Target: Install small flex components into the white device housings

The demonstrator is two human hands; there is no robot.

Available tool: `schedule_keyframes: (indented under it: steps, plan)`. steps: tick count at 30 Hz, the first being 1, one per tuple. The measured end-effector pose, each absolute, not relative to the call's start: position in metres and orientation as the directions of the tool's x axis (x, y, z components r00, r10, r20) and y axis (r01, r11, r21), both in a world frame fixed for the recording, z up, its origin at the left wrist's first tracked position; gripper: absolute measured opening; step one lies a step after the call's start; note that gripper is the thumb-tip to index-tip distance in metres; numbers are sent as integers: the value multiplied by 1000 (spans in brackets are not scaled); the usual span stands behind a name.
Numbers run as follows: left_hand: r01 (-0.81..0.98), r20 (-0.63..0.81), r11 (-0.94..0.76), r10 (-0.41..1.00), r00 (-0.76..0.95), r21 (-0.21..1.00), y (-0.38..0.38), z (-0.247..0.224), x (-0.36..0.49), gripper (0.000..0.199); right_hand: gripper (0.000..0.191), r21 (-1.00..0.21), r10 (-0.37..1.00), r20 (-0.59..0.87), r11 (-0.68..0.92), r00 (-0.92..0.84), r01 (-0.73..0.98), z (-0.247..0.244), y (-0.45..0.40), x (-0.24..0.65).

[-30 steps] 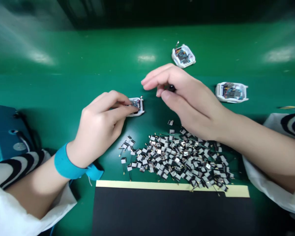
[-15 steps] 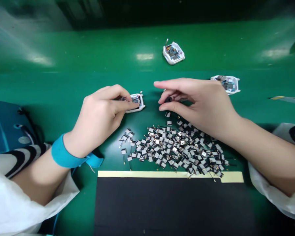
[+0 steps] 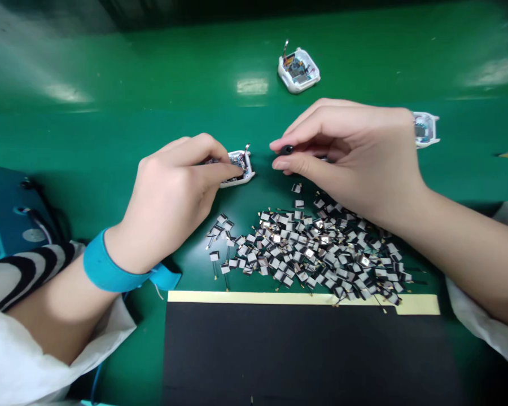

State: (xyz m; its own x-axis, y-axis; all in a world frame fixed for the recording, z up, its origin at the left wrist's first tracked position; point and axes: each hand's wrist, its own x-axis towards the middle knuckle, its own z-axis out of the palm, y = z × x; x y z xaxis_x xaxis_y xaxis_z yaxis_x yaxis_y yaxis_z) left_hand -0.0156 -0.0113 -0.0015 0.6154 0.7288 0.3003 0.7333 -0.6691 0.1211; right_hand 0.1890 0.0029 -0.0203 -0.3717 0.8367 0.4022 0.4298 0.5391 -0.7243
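Observation:
My left hand (image 3: pixel 173 194) is closed on a white smartwatch case (image 3: pixel 248 171) with a circuit board inside. Its thumb presses into the open case, and the other fingers cover the case's left part. Across a small gap to the right, my right hand (image 3: pixel 342 141) pinches a small black round-ended tool (image 3: pixel 287 150) between thumb and fingers. Most of that tool is hidden in the palm, so its kind does not show. Below both hands lies a heap of small antenna-like parts (image 3: pixel 296 248), silver and black squares with short leads.
Another open white watch case (image 3: pixel 298 70) lies at the back. A third case (image 3: pixel 425 131) is partly behind my right hand. Near the front is a black mat (image 3: pixel 296 355) with a yellow tape edge (image 3: pixel 245 296). A blue box (image 3: pixel 12 214) stands at the left.
My right hand has risen slightly, and its fingers have closed from spread to a pinch on the black tool. My left hand stays on the case. The whole view has shifted a little.

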Motion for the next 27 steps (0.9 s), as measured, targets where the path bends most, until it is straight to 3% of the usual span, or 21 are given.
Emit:
schedule_keyframes:
  steps: [27]
  plan:
    - [751,337,-651,735,588,110,-14,-4,-13,19,10,-636,785,446,616,-430,465,-19,3,190]
